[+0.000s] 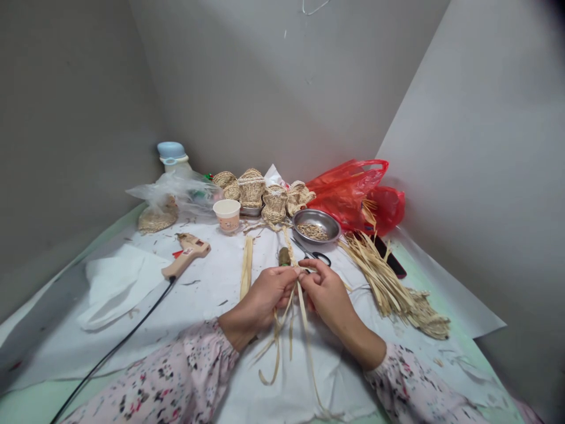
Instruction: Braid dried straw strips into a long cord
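Observation:
Both hands meet at the middle of the table over a narrow straw braid [288,246], whose plaited part runs away from me. My left hand [271,293] pinches the braid between thumb and fingers. On its other side, my right hand [325,294] is closed on the straw too, its index finger bent over the top. Loose straw strands [304,318] hang from between the hands toward me, some curling on the white sheet. Just beyond the fingers lie scissors [318,257] with dark handles and a small brownish-green cylinder [284,257].
At left lies a glue gun [187,254] with a black cord. A paper cup [226,215], woven straw pieces [251,188], a metal bowl [316,226] and a red plastic bag [348,194] stand at the back. A straw bundle [384,277] lies right, by a dark phone [390,259].

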`<state>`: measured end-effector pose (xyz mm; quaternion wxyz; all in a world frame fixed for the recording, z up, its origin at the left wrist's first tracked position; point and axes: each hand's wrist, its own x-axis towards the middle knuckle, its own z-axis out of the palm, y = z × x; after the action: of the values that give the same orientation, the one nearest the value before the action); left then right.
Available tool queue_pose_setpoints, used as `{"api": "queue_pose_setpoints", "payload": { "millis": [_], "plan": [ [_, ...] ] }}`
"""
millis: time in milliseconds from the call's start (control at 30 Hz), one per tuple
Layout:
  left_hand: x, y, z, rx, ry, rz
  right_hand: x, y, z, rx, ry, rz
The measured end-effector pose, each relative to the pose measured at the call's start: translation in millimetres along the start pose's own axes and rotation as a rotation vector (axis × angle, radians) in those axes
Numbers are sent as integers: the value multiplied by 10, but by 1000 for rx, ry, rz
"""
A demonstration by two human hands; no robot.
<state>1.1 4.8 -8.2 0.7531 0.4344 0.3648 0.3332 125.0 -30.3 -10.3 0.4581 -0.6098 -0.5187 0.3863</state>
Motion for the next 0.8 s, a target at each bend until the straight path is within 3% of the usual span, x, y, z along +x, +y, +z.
{"api": "queue_pose_setpoints", "payload": {
  "millis": [133, 267, 367, 533, 800],
  "plan": [
    [1, 7, 3, -29, 43, 20, -23, -25, -43, -204, 43, -146],
    [3, 8, 5, 2, 81, 20, 9, -83, -162, -371, 180, -366],
    [3, -2, 2, 51, 69, 15, 76, -87, -234, -417, 148, -524],
    [12, -41, -27, 82, 26, 43, 136, -22, -244, -308, -64, -380],
    [19, -64, -44, 166, 12, 59, 162, 4, -256, -185, -132, -261]
  ]
}}
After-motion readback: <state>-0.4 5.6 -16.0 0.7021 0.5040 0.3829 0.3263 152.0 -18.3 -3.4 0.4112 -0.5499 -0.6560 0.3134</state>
